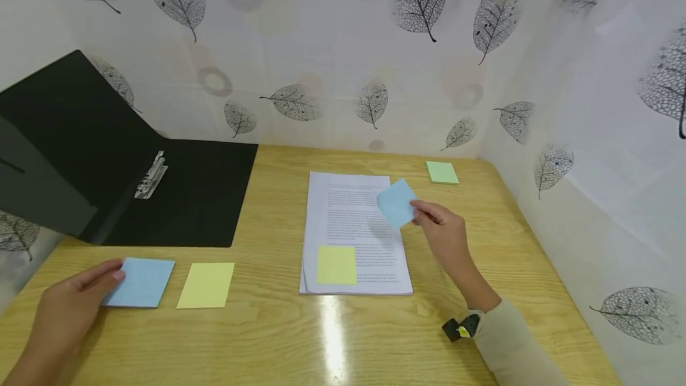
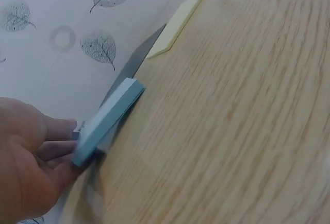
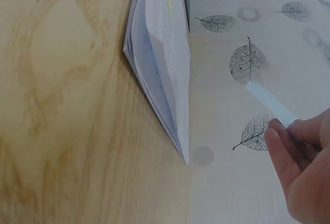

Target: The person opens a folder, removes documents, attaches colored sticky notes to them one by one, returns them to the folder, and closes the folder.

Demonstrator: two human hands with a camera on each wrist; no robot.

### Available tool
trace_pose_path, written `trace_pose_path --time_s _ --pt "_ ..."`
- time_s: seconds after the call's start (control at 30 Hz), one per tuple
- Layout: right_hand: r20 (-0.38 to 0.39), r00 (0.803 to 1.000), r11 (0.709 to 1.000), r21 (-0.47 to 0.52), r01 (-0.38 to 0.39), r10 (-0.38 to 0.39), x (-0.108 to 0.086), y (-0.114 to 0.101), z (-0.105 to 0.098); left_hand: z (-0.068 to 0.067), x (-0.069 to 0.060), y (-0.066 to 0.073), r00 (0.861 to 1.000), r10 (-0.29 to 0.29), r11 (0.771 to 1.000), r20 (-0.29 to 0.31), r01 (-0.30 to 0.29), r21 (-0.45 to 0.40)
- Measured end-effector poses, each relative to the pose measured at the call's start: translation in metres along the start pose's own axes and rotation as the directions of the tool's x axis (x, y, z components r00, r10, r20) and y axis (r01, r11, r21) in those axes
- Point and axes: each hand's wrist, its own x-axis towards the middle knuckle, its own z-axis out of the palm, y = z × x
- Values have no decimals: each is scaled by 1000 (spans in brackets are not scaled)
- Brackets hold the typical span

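My left hand (image 1: 75,305) grips the near left side of a blue sticky note pad (image 1: 143,282), thumb on top; the left wrist view shows the pad's thick edge (image 2: 111,121) tilted off the wood. Between thumb and fingers, my right hand (image 1: 442,231) pinches a single blue sticky note (image 1: 395,202) above the right part of a stack of printed paper (image 1: 370,225). In the right wrist view that note (image 3: 270,103) appears nearly edge-on, apart from the sheets (image 3: 154,64). A yellow sticky note (image 1: 336,265) lies on the lower left of the top page.
A yellow sticky note pad (image 1: 206,285) lies right of the blue one. At the back right sits a green pad (image 1: 442,173). An opened black folder (image 1: 198,195) with a metal clip (image 1: 152,176) stands at the left. Leaf-patterned cloth (image 1: 321,46) borders the wooden table (image 1: 257,338).
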Motion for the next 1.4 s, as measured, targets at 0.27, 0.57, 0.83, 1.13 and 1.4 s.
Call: trace_pose_path --time_s 0.27,0.57,0.83,1.13,1.4 --pt "9 1000 998 68 13 -14 -3 0 3 14 -22 44 955 293 956 -56 -291 42" --pt "20 997 986 151 75 -79 -8 -13 21 108 -58 164 795 584 794 161 -520 -313" --pt "21 993 986 124 114 -118 -15 -30 37 173 -73 234 643 664 694 382 -340 -634" --pt "40 909 910 33 413 -414 -17 -36 47 197 -65 258 628 675 630 387 -216 -746" --pt "265 774 777 -119 618 -575 -16 -42 50 203 -69 262 680 634 630 369 -176 -757"
